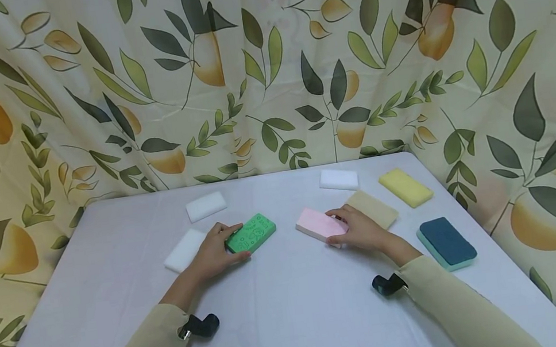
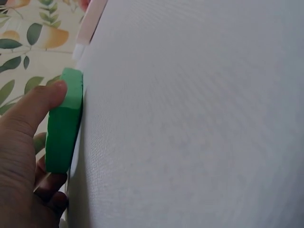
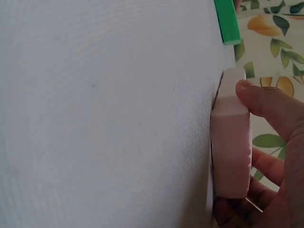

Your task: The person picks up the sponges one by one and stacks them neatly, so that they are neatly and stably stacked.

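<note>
My left hand (image 1: 213, 252) holds a green sponge (image 1: 251, 234) with a pattern on top, thumb on the near side and fingers on the far side. To its right, my right hand (image 1: 360, 227) grips a pink sponge (image 1: 317, 222) in the same way. A gap of table lies between the two sponges. In the left wrist view the green sponge (image 2: 66, 123) is held close to the cloth. The right wrist view has the pink sponge (image 3: 231, 142) at the cloth too, with the thumb on its near edge.
White blocks lie beside my left hand (image 1: 185, 250), behind it (image 1: 206, 206) and at the back right (image 1: 338, 179). A beige pad (image 1: 375, 209), a yellow sponge (image 1: 406, 187) and a dark blue-topped sponge (image 1: 448, 241) lie on the right. A patterned curtain (image 1: 274, 139) hangs behind the white-covered table (image 1: 297, 333).
</note>
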{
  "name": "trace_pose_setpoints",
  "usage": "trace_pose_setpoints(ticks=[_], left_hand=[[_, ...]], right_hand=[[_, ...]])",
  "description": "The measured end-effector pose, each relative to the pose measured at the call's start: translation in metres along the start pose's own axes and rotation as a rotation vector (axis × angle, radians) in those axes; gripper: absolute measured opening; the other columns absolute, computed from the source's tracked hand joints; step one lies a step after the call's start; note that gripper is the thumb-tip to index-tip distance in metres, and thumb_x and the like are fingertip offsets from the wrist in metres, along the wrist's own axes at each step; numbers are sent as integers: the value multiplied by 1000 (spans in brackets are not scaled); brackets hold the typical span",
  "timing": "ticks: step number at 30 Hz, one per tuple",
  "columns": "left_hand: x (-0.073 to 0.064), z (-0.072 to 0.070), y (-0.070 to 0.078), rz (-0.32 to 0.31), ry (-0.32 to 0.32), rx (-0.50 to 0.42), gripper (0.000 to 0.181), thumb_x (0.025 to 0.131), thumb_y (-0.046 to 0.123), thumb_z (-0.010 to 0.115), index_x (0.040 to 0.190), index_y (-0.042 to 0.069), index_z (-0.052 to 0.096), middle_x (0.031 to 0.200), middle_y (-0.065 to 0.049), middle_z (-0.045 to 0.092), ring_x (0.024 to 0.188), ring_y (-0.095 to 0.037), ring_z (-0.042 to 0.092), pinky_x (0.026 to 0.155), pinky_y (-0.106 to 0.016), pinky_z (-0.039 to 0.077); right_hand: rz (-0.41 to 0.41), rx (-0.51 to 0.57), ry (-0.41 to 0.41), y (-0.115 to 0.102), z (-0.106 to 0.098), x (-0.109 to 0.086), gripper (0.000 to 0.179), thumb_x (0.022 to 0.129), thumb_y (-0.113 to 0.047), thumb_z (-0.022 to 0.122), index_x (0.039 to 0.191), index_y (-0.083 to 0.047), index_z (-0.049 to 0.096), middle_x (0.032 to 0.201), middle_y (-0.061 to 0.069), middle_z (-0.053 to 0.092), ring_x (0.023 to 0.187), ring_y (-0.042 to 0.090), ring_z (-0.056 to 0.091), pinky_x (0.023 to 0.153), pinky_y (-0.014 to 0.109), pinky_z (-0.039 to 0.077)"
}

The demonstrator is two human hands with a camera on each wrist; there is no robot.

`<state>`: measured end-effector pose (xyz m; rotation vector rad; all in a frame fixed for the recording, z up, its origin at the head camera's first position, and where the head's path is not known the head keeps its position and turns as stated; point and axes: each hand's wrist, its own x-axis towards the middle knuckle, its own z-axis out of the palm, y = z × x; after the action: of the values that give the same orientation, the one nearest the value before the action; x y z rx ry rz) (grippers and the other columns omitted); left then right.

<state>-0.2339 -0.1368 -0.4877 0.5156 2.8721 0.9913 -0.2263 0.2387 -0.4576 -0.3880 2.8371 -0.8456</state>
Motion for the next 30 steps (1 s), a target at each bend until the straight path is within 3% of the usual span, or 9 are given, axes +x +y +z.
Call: trace_pose_setpoints(ticks=[12,30], left_hand=[[0,3,0,-22,11,-53,81,74,44,85,143,16,53,94,-5,40,81,-17,39,69,-27,36],[-1,3,5,-21,24,-82,77,74,41,85,140,15,56,90,-4,38,81,-17,39,70,-28,35]], right_hand=[[17,-4,22,1,3,-1,75,78,-48,79,139,-12,54,120,11,55,112,27,52,98,49,43],[35,-36,45,-1,4,-3,75,78,-47,80,139,-13,55,105,7,51,95,21,47,82,34,39]])
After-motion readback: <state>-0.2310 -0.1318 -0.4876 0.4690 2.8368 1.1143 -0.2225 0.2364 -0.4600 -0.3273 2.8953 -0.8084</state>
